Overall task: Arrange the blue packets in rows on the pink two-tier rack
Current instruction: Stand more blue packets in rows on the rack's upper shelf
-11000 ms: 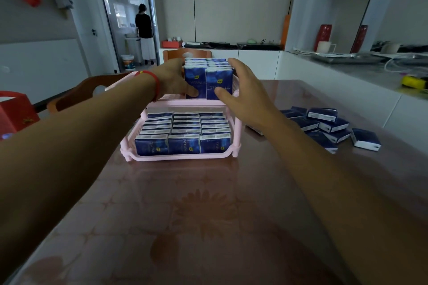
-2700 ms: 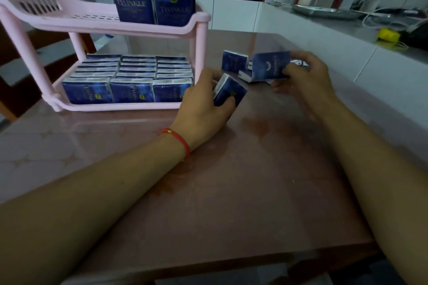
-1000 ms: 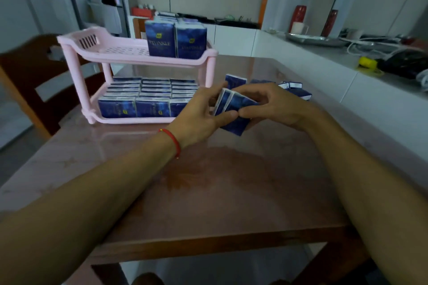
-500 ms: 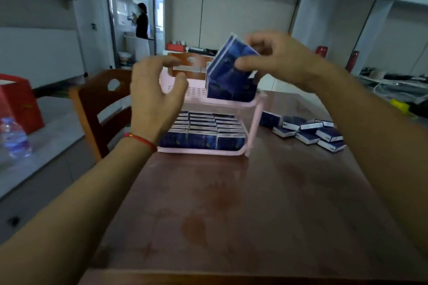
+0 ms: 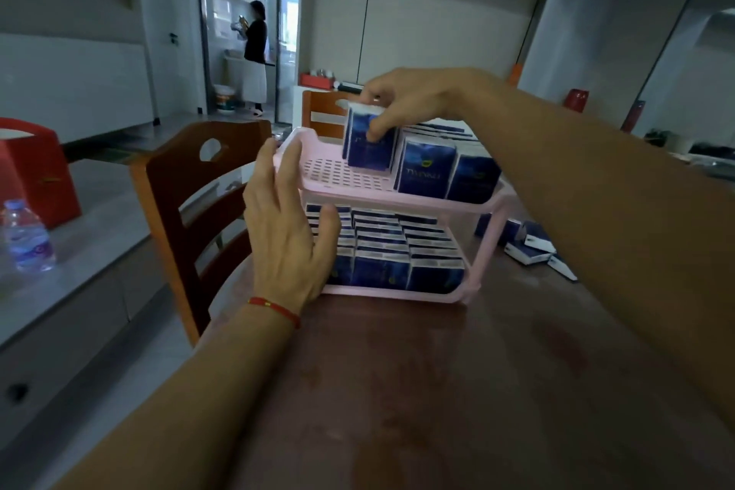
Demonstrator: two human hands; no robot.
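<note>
I am filling the pink rack (image 5: 491,198) tier by tier, and I judge the job well past halfway: the lower tier (image 5: 391,292) is looking full, with three rows of blue packets standing packed from front to back, while the upper tier (image 5: 338,173) is carrying two rows on its right side and is showing bare slotted floor on its left. My right hand (image 5: 413,97) is pinching a small bundle of packets (image 5: 368,145) from above, thumb pressing on the printed front and fingers curling over the top edge, and I am setting it down upright just beside the left of the two standing rows, its bottom edge at or touching the tier floor; I cannot tell which. The bundle is standing with its long axis vertical, tilted slightly, broad printed face turned toward me like its neighbours. My left hand (image 5: 286,227) is holding nothing; its fingers are lying straight and spread, resting on the rack's left corner to steady it. Several loose packets (image 5: 531,247) are lying flat on the table (image 5: 437,390) to the right of the rack, so a third row up top is, I reckon, what remains.
</note>
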